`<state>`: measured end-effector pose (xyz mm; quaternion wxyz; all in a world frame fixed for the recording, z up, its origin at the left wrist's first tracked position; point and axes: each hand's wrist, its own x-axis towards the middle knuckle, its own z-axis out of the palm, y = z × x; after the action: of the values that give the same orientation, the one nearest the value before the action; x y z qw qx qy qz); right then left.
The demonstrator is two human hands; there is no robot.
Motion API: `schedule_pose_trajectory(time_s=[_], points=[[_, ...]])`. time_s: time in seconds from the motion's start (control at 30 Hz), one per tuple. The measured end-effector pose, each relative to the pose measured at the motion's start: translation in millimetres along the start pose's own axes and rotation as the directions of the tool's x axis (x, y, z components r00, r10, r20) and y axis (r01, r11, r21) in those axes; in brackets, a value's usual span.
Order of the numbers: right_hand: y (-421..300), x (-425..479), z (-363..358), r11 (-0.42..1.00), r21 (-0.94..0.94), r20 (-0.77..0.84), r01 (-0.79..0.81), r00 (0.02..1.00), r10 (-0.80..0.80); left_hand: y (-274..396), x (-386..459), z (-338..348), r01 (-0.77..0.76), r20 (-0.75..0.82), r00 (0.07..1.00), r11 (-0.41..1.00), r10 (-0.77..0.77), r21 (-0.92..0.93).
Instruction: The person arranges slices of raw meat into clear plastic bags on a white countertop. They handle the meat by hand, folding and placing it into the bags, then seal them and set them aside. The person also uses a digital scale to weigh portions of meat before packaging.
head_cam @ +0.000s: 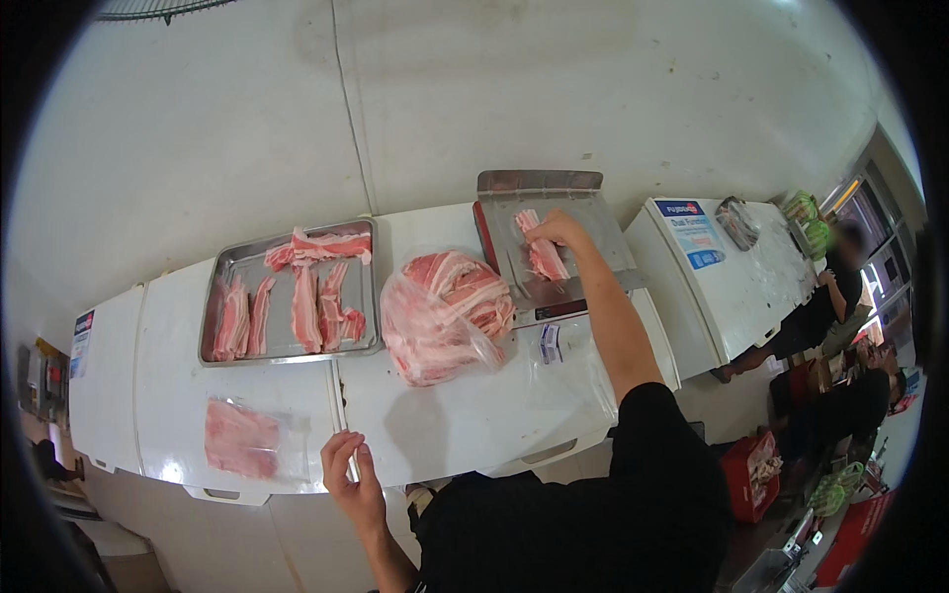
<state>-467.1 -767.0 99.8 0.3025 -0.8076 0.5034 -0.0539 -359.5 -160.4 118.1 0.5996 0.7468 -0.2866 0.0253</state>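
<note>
My right hand [561,229] reaches over the steel platform of a weighing scale [597,222], its fingers on the upper part of a sliced pork belly piece [547,259]. The fingertips are partly hidden by the hand. Held above the freezer's front edge, my left hand [351,471] is empty, its fingers loosely curled. Between scale and tray sits a large heap of pork belly slices [463,289] in a clear plastic bag [426,326]. The steel tray [289,360] at left holds several pork belly strips [305,307]. A flat clear pack of meat [242,439] lies in front of it.
These things rest on white chest freezers [422,437]. A clear plastic bag with a printed label [550,344] lies before the scale. Another freezer [697,296] bears a bagged item [737,222]. Other people [838,282] are at the right, near a red crate [749,478].
</note>
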Motion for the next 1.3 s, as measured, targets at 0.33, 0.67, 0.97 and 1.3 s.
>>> schedule_pose_trajectory(time_s=[0.33,0.67,0.97,1.3], points=[[12.7,-25.5,-16.9,0.961,-0.106,-0.087,0.254,0.961,-0.263,13.6,-16.8,14.9,0.013,0.122,0.992,0.998,-0.004,-0.067],[-167.0,-273.4,19.9,0.410,0.197,-0.412,0.890,0.455,-0.790,-7.4,-21.5,29.8,0.690,0.622,0.718,0.434,-0.312,-0.579],[-181.6,-353.5,189.2,-0.187,0.410,-0.168,0.893,-0.127,-0.978,-48.2,-37.3,-2.4,0.540,0.412,0.736,0.097,-0.538,-0.836],[-194.1,-359.2,201.3,0.297,0.718,0.058,0.629,0.371,-0.927,-28.9,-44.5,-9.1,0.460,0.233,0.819,0.357,-0.524,-0.813]])
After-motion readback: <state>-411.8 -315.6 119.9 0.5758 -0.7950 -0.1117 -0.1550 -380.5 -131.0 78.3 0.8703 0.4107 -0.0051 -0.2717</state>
